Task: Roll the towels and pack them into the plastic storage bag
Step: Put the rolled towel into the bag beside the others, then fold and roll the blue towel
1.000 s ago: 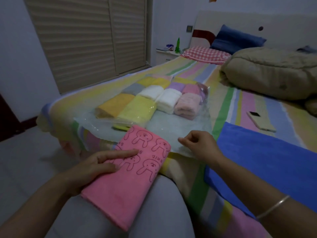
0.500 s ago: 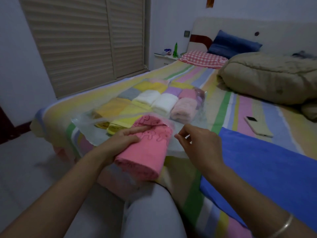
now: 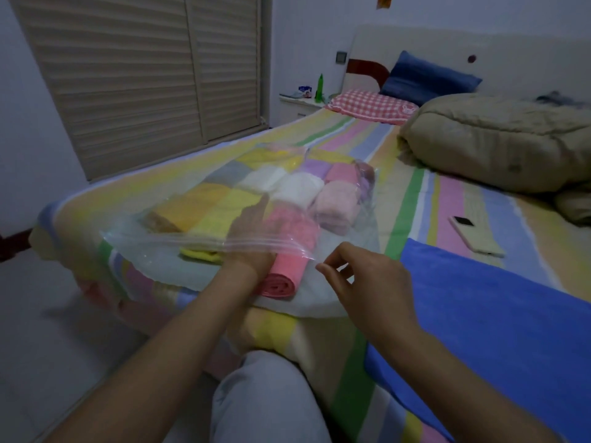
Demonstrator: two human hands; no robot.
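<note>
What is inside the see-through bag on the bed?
Rolled towels in yellow, white, grey, purple and pink lie in the plastic bag. The left hand touches a bright pink roll lying halfway in. Anything beneath the rolls is covered.

You are working in a home bedroom. Identify it by the bed with a pastel-striped sheet (image 3: 415,199), the white padded headboard (image 3: 511,55), the blue rectangular pillow (image 3: 425,78) and red-and-white checked pillow (image 3: 371,105) at its head, the bundled beige quilt (image 3: 499,142), the white bedside cabinet (image 3: 297,108) beside the bed, and the beige slatted sliding doors (image 3: 128,75) along the wall.
</note>
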